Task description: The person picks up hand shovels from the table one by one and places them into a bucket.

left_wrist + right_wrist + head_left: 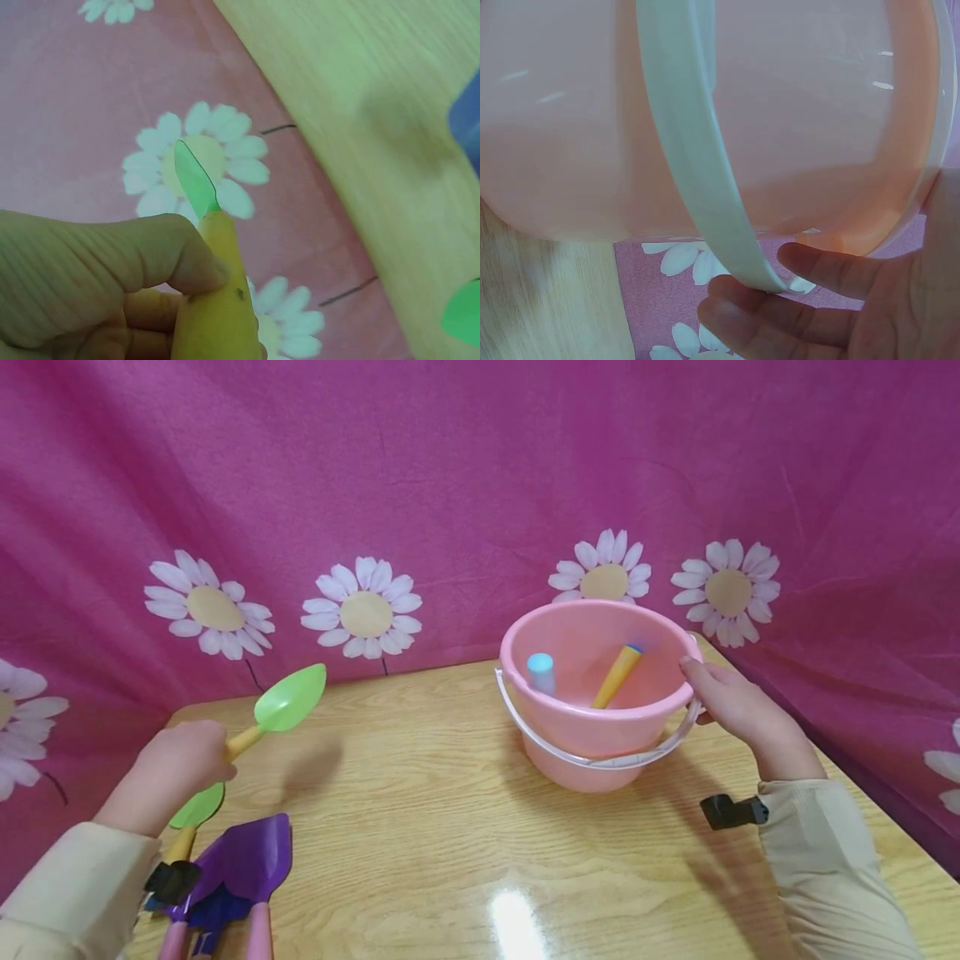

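Note:
My left hand [174, 768] grips the yellow handle of a toy trowel with a green blade [291, 697], held above the table at the left. In the left wrist view the thumb lies along that yellow handle [217, 315]. At the right, my right hand [738, 706] holds a pink bucket [592, 777] by its rim, thumb over the edge and fingers below. The bucket's white carrying handle [694, 150] hangs down its front, close to my fingers [832, 274]. Inside the bucket are a yellow handle with a blue end [617, 677] and a light-blue-topped handle [541, 673].
Below my left hand lie a second green trowel [198, 807], purple shovels [258, 857] with pink handles and a dark blue tool [217, 910]. A magenta cloth [465, 485] with daisies hangs behind the wooden table [420, 827] and along its sides.

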### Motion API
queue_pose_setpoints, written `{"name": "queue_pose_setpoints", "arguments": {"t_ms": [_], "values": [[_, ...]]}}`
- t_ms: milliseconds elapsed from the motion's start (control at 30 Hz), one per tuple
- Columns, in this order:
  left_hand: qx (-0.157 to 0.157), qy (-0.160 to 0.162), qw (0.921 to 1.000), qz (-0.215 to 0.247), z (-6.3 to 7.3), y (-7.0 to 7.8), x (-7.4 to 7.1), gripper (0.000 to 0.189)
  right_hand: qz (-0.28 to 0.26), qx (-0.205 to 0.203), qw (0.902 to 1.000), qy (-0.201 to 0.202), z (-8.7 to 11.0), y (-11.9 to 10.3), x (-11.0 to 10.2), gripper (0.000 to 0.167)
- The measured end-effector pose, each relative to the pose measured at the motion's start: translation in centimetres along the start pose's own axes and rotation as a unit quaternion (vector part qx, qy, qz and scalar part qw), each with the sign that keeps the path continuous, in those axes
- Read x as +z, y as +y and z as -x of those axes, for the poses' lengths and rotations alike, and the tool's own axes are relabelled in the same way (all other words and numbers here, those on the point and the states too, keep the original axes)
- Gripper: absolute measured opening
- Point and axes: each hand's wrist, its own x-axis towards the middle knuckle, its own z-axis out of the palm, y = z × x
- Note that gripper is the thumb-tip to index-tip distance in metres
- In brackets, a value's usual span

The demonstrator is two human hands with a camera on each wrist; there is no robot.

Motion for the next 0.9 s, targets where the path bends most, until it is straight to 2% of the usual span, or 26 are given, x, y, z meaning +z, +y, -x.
{"name": "queue_pose_setpoints", "arguments": {"t_ms": [133,267,767,900], "values": [[0.025,0.029,0.9992,-0.015,-0.3,1.2,-0.8,0.017,-0.003,-0.005,1.0,-0.001,-0.2,0.1,0.1,0.059],[0.034,0.042,0.9984,-0.014,-0.5,2.3,-1.4,0.019,-0.006,-0.008,1.0,-0.001,-0.2,0.2,0.1,0.059],[0.037,0.041,0.9981,-0.026,-1.3,5.7,-4.1,0.025,-0.01,-0.017,0.9998,0.003,-0.3,0.3,0.1,0.059],[0.05,0.049,0.9968,-0.038,-1.6,6.2,-4.4,0.02,-0.01,-0.017,0.9998,0.003,-0.3,0.4,0.1,0.058]]}}
